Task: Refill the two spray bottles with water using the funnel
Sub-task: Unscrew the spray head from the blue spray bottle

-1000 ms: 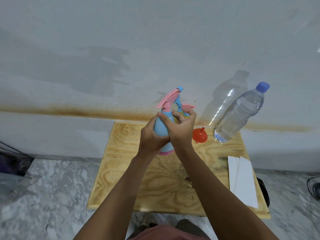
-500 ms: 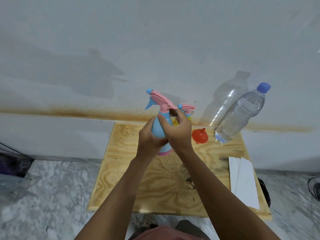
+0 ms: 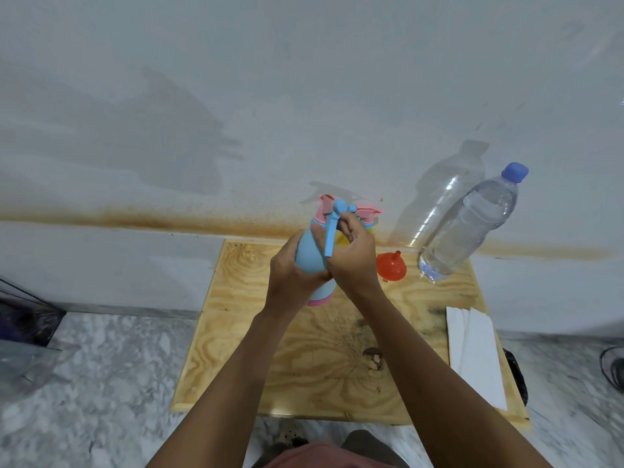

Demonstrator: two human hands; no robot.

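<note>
Blue spray bottle (image 3: 308, 256): upright at back of plywood board (image 3: 236, 332). Likely light, stiff, slick plastic; best gripped round body, twisted at collar. Left hand (image 3: 290, 278) wraps body; right hand (image 3: 351, 261) curls round collar below spray head (image 3: 332, 209). Funnel (image 3: 391, 266) just right.

One camera only, worn on my head, facing forward and down. My left hand (image 3: 292, 275) and right hand (image 3: 354, 261) sit close at frame centre; the wall (image 3: 304, 79) fills the upper half.
</note>
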